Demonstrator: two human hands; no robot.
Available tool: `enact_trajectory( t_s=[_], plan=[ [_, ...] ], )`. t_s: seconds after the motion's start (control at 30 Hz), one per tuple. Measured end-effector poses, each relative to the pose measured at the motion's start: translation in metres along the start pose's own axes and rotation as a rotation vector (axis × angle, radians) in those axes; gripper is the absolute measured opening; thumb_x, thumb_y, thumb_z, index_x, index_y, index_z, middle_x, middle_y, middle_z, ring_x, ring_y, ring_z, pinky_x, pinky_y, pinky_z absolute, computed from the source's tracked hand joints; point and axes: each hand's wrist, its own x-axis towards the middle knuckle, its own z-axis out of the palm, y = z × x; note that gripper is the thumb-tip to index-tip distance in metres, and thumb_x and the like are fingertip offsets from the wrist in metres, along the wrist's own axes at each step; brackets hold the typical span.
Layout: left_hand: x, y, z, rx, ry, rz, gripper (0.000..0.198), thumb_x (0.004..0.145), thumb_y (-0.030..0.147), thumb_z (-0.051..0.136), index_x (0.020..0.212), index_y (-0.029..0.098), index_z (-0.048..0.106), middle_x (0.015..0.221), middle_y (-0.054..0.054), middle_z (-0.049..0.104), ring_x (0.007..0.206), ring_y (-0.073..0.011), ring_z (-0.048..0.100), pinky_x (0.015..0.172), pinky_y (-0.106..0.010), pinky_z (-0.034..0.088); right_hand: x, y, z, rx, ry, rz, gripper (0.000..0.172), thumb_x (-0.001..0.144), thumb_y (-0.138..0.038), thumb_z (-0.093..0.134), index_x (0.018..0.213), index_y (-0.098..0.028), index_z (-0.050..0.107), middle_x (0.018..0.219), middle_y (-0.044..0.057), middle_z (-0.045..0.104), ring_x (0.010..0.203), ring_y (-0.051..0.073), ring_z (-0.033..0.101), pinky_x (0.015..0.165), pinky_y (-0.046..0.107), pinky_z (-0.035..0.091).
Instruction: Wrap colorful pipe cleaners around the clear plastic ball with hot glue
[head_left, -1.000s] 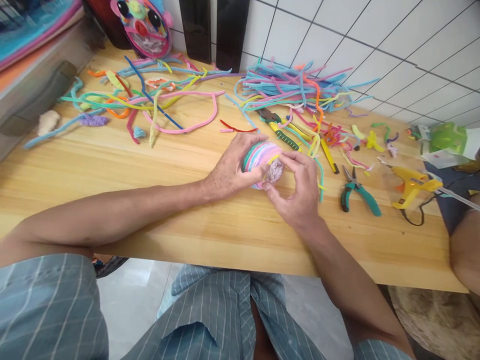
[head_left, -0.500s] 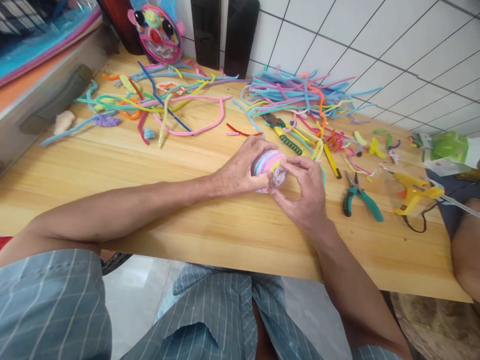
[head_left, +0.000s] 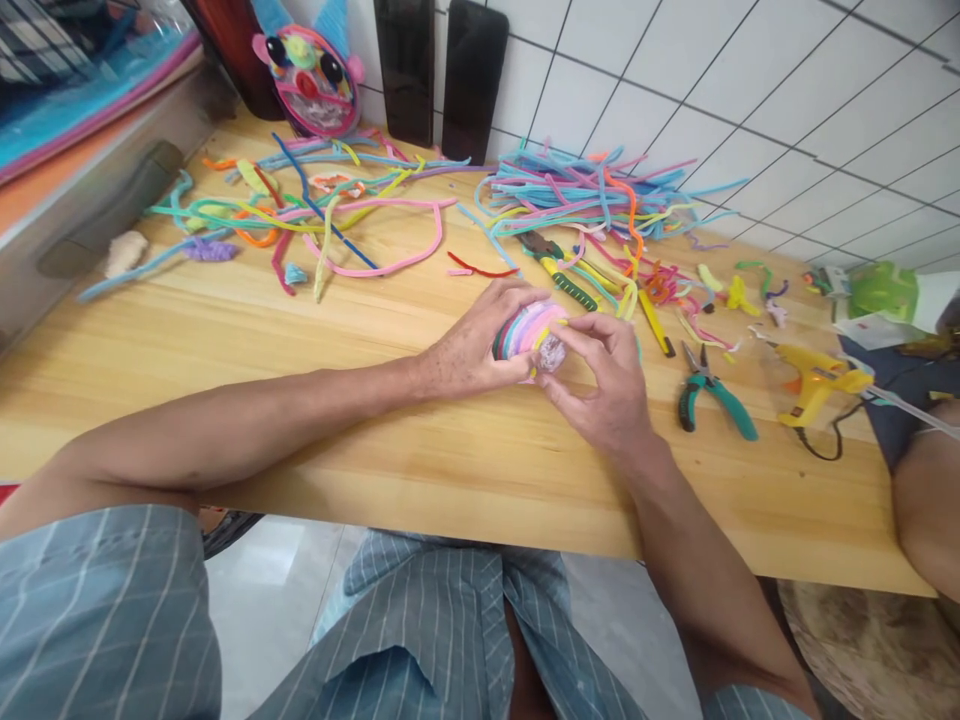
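Observation:
A small rounded object (head_left: 531, 328) is wrapped in bands of pink, purple, blue, dark green and yellow pipe cleaner, with a clear, shiny part at its right end. My left hand (head_left: 480, 338) is wrapped round its left side, thumb along the near face. At the right end, the thumb and fingers of my right hand (head_left: 604, 378) press on the object beside a yellow pipe cleaner (head_left: 551, 328). Both hands are just above the wooden table (head_left: 450, 460). My fingers hide part of the bands.
Pliers with green handles (head_left: 716, 392) and a yellow glue gun (head_left: 817, 380) lie to the right. Behind are a pipe cleaner pile (head_left: 585, 190), cutting pliers (head_left: 559, 270), two phones (head_left: 474, 80) and a decorated face figure (head_left: 313, 85). Another person's limb (head_left: 926, 490) shows at far right.
The view has shifted slightly. The wrapped object is turned a little, showing more of its dark green band and the yellow strip. Both hands stay on it.

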Motion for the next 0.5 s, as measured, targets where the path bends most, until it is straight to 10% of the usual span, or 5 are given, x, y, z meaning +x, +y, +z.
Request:
enact_trajectory(
  t_s=[0.5],
  plan=[
    [-0.002, 0.008, 0.003, -0.096, 0.07, -0.117, 0.047, 0.111, 0.058, 0.058, 0.141, 0.022, 0.061, 0.139, -0.014, 0.073, 0.132, -0.0279, 0.07, 0.119, -0.047, 0.058, -0.001, 0.004, -0.002, 0.05, -0.002, 0.039, 0.05, 0.101, -0.036, 0.081, 0.15, -0.036, 0.071, 0.135, 0.01, 0.074, 0.125, 0.032, 0.073, 0.106, 0.057, 0.063]
  ],
)
